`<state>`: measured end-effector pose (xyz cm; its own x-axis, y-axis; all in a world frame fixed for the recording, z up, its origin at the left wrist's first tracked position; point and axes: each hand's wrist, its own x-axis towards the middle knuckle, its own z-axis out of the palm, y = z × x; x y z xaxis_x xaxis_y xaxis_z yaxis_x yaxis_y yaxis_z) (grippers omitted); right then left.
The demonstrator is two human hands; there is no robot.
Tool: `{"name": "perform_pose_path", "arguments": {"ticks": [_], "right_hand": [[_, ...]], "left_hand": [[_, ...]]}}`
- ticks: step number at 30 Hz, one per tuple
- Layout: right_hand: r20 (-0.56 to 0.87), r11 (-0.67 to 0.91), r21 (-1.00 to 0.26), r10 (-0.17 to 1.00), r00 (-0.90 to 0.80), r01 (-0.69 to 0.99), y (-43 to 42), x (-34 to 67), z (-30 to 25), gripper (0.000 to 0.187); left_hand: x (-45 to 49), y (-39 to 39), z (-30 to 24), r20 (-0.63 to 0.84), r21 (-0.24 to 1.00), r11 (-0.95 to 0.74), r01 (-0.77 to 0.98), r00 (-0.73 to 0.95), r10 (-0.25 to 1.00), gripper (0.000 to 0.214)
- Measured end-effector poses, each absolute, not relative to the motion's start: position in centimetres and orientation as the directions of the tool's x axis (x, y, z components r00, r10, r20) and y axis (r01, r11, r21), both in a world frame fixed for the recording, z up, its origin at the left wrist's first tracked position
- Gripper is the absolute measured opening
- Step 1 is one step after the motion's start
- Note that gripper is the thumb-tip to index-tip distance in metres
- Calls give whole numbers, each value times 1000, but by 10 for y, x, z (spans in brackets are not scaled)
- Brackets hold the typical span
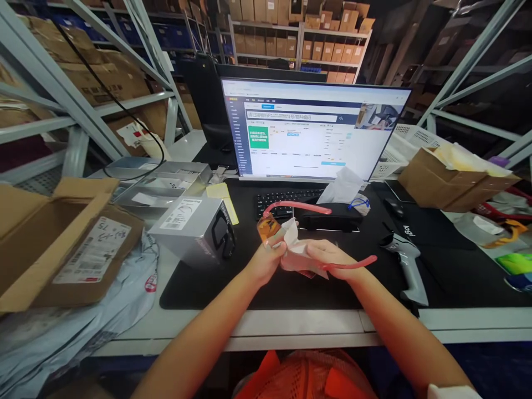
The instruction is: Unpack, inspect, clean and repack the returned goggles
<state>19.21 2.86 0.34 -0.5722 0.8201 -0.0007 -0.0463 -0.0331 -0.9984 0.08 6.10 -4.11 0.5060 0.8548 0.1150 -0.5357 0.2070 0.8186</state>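
2 nearly closed hands, left hand [266,262] and right hand [331,257], grip red-armed glasses [268,227] and white tissue [290,233] in front of the keyboard [286,197], seemingly steadying them from either side.

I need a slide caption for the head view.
Left hand and right hand hold reddish glasses above a black mat.

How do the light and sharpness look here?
Head view: the monitor is brightest, the desk mat nearly black; metal rack posts lean strongly at both sides, likely wide-angle distortion; far shelf boxes look soft; most small screen text is unreadable.
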Motion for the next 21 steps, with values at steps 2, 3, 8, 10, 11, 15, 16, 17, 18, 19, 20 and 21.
{"name": "perform_pose_path", "arguments": {"ticks": [2, 3, 8, 10, 11, 15, 16, 17, 18, 19, 20, 21], "right_hand": [[-6, -20, -1000, 825, -565, -20, 29, 197, 0, 62], [-3, -11, -1000, 832, -555, -11, 28, 200, -3, 61], [4, -3, -1000, 874, -487, -14, 24, 207, -13, 55], [11, -29, -995, 917, -400, -95, 23, 208, -15, 51], [7, -52, -985, 942, -335, -167, 24, 209, -16, 48], [-120, -176, -844, 983, -143, -506, 30, 207, -15, 47], [-154, -196, -805, 981, -122, -559, 32, 207, -14, 47], [-180, -202, -779, 979, -97, -594, 33, 207, -11, 47], [-198, -192, -765, 978, -59, -615, 33, 208, -9, 46], [-210, -168, -763, 978, -7, -625, 32, 211, -6, 44], [-214, -129, -769, 975, 62, -626, 29, 216, -3, 42], [-207, -78, -784, 968, 141, -615, 24, 225, 0, 41]], "left_hand": [[2, 61, -41, 98, 802, 247, -543, 529, 843, 65], [2, 61, -42, 94, 796, 261, -545, 538, 838, 65], [3, 60, -45, 93, 809, 259, -527, 550, 830, 68], [1, 61, -47, 100, 836, 220, -502, 536, 839, 71], [0, 62, -48, 115, 854, 175, -489, 507, 854, 69], [-4, 64, -49, 285, 900, -139, -413, 316, 905, 55], [-4, 63, -47, 326, 898, -199, -392, 289, 900, 54], [-4, 62, -45, 348, 897, -233, -377, 276, 896, 54], [-4, 60, -43, 354, 899, -244, -364, 273, 895, 54], [-4, 58, -40, 349, 904, -246, -350, 271, 897, 54], [-4, 56, -37, 342, 911, -247, -331, 271, 900, 53], [-4, 55, -35, 341, 917, -255, -307, 271, 900, 53]]}}
